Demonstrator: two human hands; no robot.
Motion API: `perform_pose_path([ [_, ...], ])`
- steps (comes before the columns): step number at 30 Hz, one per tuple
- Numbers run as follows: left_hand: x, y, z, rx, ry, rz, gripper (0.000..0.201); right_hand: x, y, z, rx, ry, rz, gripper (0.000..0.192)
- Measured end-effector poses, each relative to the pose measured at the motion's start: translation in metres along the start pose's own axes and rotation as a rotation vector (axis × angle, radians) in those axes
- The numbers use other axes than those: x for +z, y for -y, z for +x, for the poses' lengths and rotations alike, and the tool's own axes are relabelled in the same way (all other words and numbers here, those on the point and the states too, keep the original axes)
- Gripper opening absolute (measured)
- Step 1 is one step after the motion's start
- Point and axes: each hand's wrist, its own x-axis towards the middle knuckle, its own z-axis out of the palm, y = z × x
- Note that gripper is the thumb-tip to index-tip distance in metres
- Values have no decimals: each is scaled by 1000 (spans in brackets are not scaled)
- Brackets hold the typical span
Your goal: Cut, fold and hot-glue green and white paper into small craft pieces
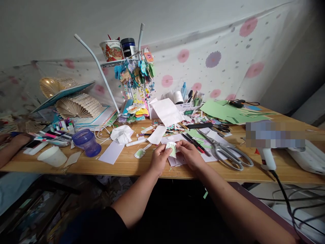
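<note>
My left hand [158,158] and my right hand [189,154] meet over the front of a wooden table [127,164]. Together they pinch a small pale green and white paper cutout [172,148], held just above a white sheet [177,160]. A similar small green and white cutout [139,153] lies on the table to the left of my left hand. Large silver scissors [225,149] lie right of my right hand, with red and black pens [194,142] between.
A purple cup [86,142], crumpled white tissue [122,134], white cup [52,156] and markers [53,134] sit at left. Another person's hand [15,140] rests at the far left. Green paper sheets [228,112], a glue gun [266,157] and a hanging craft stand [137,73] are also here.
</note>
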Motion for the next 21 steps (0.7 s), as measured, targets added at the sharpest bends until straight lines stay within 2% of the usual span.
perform_pose_path([
  [7, -1, 2, 4, -48, -54, -91, 22, -3, -2, -1, -27, 88, -215, 32],
  [15, -2, 9, 4, -52, -13, 9, 21, -4, 0, -1, -138, 76, -355, 28],
  [21, -2, 8, 3, -51, -29, 96, 20, -7, -6, -1, -122, 87, -364, 25],
])
